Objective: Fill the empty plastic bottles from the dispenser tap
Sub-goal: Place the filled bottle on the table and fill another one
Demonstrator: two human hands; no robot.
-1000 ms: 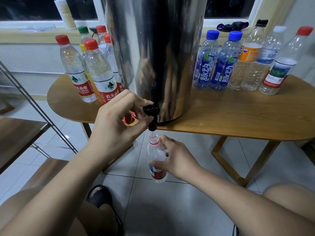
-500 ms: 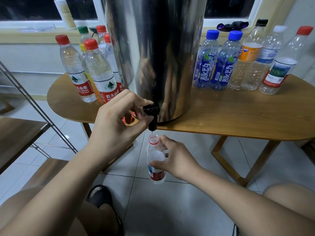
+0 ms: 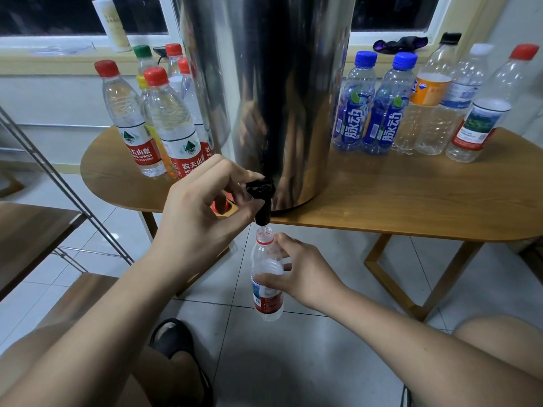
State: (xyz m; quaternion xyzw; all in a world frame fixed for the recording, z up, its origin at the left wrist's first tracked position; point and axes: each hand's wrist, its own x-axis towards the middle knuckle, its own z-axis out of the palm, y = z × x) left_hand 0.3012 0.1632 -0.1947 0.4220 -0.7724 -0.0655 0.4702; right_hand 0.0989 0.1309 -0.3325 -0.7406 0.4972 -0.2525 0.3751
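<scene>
Plastic bottle [image 3: 266, 259] (uncapped) hangs in right grip [image 3: 302, 271] under tap [image 3: 262, 201] pinched by left grip [image 3: 199, 212].

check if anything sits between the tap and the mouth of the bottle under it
Nothing visible does. The uncapped mouth of the bottle sits directly below the tap. The right hand grips it lower down; the left hand holds the tap.

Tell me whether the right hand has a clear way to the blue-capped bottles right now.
Probably not yet: the right hand grips the bottle under the tap. Nothing stands in front of the blue-capped bottles, though.
</scene>
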